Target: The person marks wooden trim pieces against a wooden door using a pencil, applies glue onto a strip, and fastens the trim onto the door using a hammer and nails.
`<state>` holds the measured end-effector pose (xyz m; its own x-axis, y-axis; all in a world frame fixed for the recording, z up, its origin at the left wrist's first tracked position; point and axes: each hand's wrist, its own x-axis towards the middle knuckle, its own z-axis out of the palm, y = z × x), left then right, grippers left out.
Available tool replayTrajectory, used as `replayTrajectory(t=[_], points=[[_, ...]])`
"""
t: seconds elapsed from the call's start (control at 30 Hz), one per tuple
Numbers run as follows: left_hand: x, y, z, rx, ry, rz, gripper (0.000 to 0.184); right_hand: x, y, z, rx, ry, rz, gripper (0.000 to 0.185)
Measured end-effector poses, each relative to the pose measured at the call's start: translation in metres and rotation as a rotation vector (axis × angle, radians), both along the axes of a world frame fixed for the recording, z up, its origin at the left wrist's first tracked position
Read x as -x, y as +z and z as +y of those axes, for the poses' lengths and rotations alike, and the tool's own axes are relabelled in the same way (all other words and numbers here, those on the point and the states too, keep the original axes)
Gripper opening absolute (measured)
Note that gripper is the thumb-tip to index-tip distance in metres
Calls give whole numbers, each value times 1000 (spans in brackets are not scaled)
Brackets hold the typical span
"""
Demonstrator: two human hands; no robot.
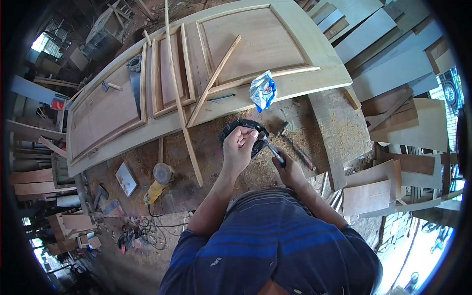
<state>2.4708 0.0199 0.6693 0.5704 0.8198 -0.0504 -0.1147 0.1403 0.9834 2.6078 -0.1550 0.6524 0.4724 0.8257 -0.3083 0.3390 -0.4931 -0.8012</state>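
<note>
My left hand [241,145] is closed, fingers curled in and thumb pressed against them, above a black plastic bag [231,129]. Whatever it may pinch is hidden. In my right hand [291,171] is a slim tool with a dark handle and metal end [272,149], its tip pointing at the bag beside my left hand; the exact kind is unclear. A hammer [297,147] lies on the dusty workbench [211,162] just past my right hand. Beyond the bag, a crumpled blue-and-white packet [264,92] rests at the edge of a wooden panelled door [329,73].
Loose wooden strips [178,93] lie across the door, along with a pencil-like stick [221,98] and a second hammer [112,86]. A yellow power tool [157,184] and a white rectangular piece [126,179] sit at left. Boards [393,73] lean at right; cables [152,228] tangle below.
</note>
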Motion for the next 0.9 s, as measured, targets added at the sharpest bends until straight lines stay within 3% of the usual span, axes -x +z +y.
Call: replayTrajectory(t=[0.1,0.23,0.43,0.53,0.67,0.9], points=[[1,-2,1,-16,-1,24,13,-3,-2,3,126,-18,6,37],[-4,-1,-6,-11,-7,-47,14,0,6,9,218,-45,-73,48],[-6,-9,-5,-59,-54,85,16,5,-12,7,193,-58,111,58],[-5,-12,-4,-57,-51,148,18,3,-16,8,350,-27,128,56],[-3,-17,-3,-59,-35,209,19,5,-61,-1,310,-34,125,54],[-2,-40,0,34,9,204,17,5,-65,2,426,-7,129,53]])
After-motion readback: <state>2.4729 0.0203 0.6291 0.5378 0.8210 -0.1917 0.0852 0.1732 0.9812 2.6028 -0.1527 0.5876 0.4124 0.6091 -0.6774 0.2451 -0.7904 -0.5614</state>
